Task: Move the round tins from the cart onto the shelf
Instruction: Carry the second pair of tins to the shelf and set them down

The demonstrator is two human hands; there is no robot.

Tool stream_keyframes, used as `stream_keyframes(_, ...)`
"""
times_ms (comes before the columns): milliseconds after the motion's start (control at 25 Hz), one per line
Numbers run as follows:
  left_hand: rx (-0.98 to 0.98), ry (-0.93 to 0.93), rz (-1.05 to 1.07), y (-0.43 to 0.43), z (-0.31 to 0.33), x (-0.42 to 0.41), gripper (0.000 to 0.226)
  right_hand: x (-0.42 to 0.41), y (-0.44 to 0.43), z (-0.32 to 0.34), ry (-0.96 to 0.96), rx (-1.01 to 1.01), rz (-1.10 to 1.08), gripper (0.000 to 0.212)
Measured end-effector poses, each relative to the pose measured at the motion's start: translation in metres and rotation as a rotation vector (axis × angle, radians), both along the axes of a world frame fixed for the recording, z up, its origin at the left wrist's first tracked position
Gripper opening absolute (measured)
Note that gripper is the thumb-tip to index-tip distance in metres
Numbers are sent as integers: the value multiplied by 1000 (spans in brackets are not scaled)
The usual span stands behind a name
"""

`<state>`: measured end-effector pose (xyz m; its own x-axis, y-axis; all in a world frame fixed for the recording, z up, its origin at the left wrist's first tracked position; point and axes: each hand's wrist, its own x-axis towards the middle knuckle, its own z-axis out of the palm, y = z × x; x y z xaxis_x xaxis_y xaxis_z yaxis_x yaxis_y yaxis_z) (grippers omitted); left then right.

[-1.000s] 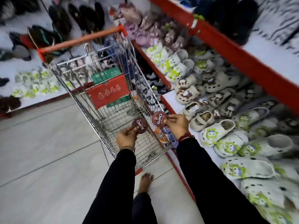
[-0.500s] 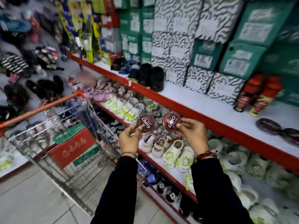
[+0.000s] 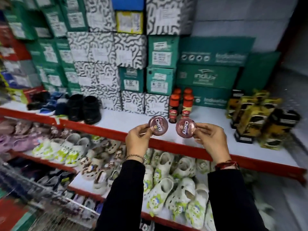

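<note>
My left hand (image 3: 139,139) pinches one round dark-red tin (image 3: 158,125) marked "Cherry" by its edge. My right hand (image 3: 209,140) holds a second round tin (image 3: 186,127) the same way. Both tins are tilted with their lids toward me, side by side and a little apart, above the front of the white shelf (image 3: 133,121) with the red front edge. The wire cart (image 3: 50,209) shows blurred at the lower left, away from both hands.
Red-capped bottles (image 3: 182,104) stand on the shelf just behind the tins. Yellow-black boxes (image 3: 256,117) sit to the right, black shoes (image 3: 85,107) to the left, stacked shoeboxes (image 3: 133,52) behind. White clogs (image 3: 168,189) fill the lower shelves.
Both hands rose from the cart with the tins and swung right to the upper shelf. My view turned from the cart to the shelf.
</note>
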<state>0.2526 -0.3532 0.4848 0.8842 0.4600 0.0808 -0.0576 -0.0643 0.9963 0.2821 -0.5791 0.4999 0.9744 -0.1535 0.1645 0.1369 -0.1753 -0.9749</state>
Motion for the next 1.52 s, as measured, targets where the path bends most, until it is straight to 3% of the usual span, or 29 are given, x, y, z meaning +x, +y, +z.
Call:
stream_keyframes(120,275,74,-12,-21,7,12,31,6,-27,-4,62,-118,-88,22)
stream_keyframes(200,392,147,-170,-63,10,39,33,10,-70,-2,96,-157,-235,23)
stream_keyframes(280,478,222,-198,-71,11,44,33,11,-82,-3,153,-200,-246,24)
stream_keyframes(400,560,320,-271,-80,10,58,29,10,-90,-1,223,-275,-296,3)
stream_keyframes(520,528,385,-369,-87,9,70,28,14,-93,-4,295,-316,-288,20)
stream_keyframes(840,805,425,-506,-102,10,79,25,17,-84,1,314,-585,-225,18)
stream_keyframes(960,964,373,-534,-102,11,85,48,20,-82,3,198,-695,-231,35)
stream_keyframes(1040,1043,284,-639,-106,13,88,62,28,-77,0,158,-792,-76,51)
stream_keyframes(1160,1065,261,-826,-115,11,87,70,35,-66,-10,204,-896,123,61)
stream_keyframes(1520,1102,245,-777,-134,1,72,71,30,-70,-13,159,-913,84,61)
